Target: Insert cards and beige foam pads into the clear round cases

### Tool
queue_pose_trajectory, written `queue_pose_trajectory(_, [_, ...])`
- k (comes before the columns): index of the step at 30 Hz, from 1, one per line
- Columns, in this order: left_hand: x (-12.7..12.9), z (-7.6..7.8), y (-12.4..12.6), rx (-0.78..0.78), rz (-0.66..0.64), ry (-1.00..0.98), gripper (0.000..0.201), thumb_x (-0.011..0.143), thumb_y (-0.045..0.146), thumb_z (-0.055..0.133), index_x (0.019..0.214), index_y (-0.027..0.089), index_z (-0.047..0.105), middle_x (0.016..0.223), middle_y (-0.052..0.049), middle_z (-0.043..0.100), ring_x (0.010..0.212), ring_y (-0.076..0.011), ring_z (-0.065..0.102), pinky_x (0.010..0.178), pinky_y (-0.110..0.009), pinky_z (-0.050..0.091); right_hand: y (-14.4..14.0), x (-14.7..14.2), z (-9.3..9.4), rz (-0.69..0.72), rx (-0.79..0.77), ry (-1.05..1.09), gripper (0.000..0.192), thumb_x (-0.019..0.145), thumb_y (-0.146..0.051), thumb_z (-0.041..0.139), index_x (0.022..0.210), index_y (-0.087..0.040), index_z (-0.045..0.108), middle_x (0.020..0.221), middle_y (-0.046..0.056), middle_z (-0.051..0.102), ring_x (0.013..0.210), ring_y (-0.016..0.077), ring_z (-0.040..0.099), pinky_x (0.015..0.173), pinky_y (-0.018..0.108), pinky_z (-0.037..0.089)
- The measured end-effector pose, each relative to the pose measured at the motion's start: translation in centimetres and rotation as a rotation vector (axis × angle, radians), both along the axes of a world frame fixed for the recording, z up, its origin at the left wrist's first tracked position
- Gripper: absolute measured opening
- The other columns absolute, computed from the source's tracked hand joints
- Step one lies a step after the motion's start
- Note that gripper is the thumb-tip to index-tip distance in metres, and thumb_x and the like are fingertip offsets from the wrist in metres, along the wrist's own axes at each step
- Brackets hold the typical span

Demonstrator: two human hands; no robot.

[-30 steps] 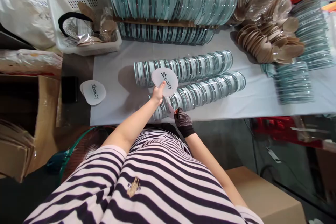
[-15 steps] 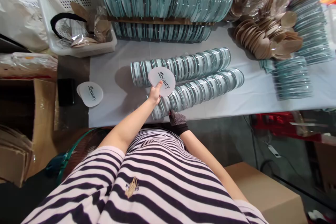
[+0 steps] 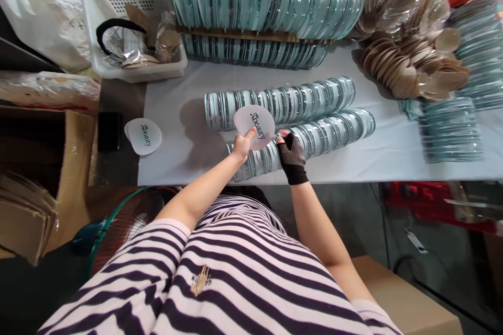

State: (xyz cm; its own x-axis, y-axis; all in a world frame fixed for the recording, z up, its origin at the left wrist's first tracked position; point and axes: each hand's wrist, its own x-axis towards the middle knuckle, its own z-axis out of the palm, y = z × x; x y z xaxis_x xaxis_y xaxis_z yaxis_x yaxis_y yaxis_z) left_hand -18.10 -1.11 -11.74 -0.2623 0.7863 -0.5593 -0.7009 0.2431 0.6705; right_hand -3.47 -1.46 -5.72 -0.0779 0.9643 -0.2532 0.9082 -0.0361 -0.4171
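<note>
Card [image 3: 254, 123] apparently pinched atop left grip [image 3: 240, 147]

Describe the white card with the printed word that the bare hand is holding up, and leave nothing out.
The white card is a flat, rounded piece, roughly oval with one straighter side, and looks like thin card or plastic. Black lettering reading "beauty" runs slantwise across its face. The left hand pinches its lower left edge and holds it above the near row of clear teal-rimmed cases. The gloved right hand has its fingertips at the card's right edge. A small stack of matching cards lies to the left.
</note>
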Motion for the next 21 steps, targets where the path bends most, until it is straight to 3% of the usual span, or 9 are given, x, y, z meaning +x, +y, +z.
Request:
queue_pose_trajectory(3, [0.1,0.6,-1.0,-0.013,0.007,0.013,0.024,0.074,0.024,0.078,0.095,0.015,0.073,0.096,-0.008,0.076,0.104,-0.0251,0.068,0.099,-0.041,0.050,-0.3,-1.0,0.8,0.049,0.159,0.043,0.060,0.092,-0.036,0.042,0.145,-0.008,0.040,0.143,0.020,0.048,0.131,0.0268,0.046,0.106,0.041,0.040])
queue_pose_trajectory(5, [0.1,0.8,-1.6,-0.049,0.007,0.023,0.020,0.075,0.023,0.076,0.092,0.014,0.072,0.093,-0.008,0.076,0.103,-0.0258,0.068,0.098,-0.041,0.050,-1.5,-2.5,0.9,0.157,0.192,0.016,0.062,0.089,-0.035,0.047,0.145,-0.008,0.040,0.149,0.020,0.041,0.137,0.0296,0.038,0.109,0.044,0.037])
queue_pose_trajectory(7, [0.0,0.8,-2.1,-0.060,-0.022,0.014,0.017,0.077,0.023,0.075,0.091,0.014,0.072,0.092,-0.008,0.076,0.101,-0.0257,0.069,0.098,-0.042,0.050,-2.4,-3.9,0.6,0.191,0.159,0.042,0.056,0.090,-0.031,0.045,0.142,-0.012,0.044,0.147,0.018,0.045,0.134,0.0287,0.042,0.106,0.043,0.040])
queue_pose_trajectory(10, [-0.9,1.0,-2.1,-0.048,-0.034,-0.009,0.021,0.078,0.026,0.075,0.094,0.014,0.071,0.097,-0.007,0.076,0.102,-0.0246,0.069,0.098,-0.041,0.051,-2.7,-4.2,0.1,-0.037,0.028,0.111,0.048,0.094,-0.029,0.033,0.134,-0.011,0.051,0.123,0.017,0.063,0.110,0.0239,0.061,0.091,0.035,0.050])
queue_pose_trajectory(13, [-2.7,1.3,-1.4,-0.099,0.082,-0.020,0.025,0.078,0.029,0.076,0.099,0.015,0.071,0.106,-0.010,0.075,0.108,-0.0251,0.067,0.100,-0.042,0.051,-4.6,-1.5,0.8,-0.219,0.068,0.041,0.049,0.096,-0.036,0.029,0.128,-0.009,0.055,0.111,0.017,0.068,0.100,0.0242,0.065,0.083,0.033,0.052])
queue_pose_trajectory(14, [-3.4,1.3,-1.2,-0.117,0.118,-0.023,0.026,0.078,0.029,0.077,0.100,0.015,0.071,0.108,-0.010,0.074,0.109,-0.0251,0.067,0.100,-0.042,0.051,-6.0,-0.2,1.3,-0.183,0.079,-0.009,0.049,0.095,-0.039,0.032,0.127,-0.011,0.057,0.109,0.017,0.069,0.100,0.0258,0.065,0.083,0.034,0.052])
queue_pose_trajectory(17, [-5.0,1.0,-0.6,-0.154,0.147,-0.022,0.024,0.079,0.025,0.076,0.099,0.015,0.071,0.109,-0.010,0.074,0.111,-0.0242,0.067,0.101,-0.041,0.051,-11.4,2.7,2.7,0.098,-0.070,-0.098,0.045,0.093,-0.040,0.040,0.125,-0.018,0.061,0.099,0.013,0.073,0.089,0.0262,0.069,0.078,0.033,0.053])
queue_pose_trajectory(19, [-5.3,0.6,-0.6,-0.175,0.144,-0.023,0.020,0.080,0.023,0.075,0.097,0.014,0.072,0.109,-0.010,0.074,0.110,-0.0244,0.067,0.102,-0.042,0.051,-14.2,2.8,3.1,0.249,-0.201,-0.092,0.042,0.092,-0.037,0.043,0.129,-0.024,0.059,0.102,0.009,0.074,0.089,0.0234,0.070,0.076,0.029,0.052])
queue_pose_trajectory(21, [-5.1,0.2,-0.8,-0.186,0.157,-0.030,0.019,0.080,0.022,0.075,0.096,0.014,0.072,0.111,-0.011,0.074,0.111,-0.0254,0.067,0.102,-0.043,0.050,-15.0,1.4,2.8,0.314,-0.296,-0.109,0.043,0.091,-0.036,0.046,0.133,-0.028,0.055,0.105,0.006,0.074,0.089,0.0216,0.070,0.073,0.026,0.051])
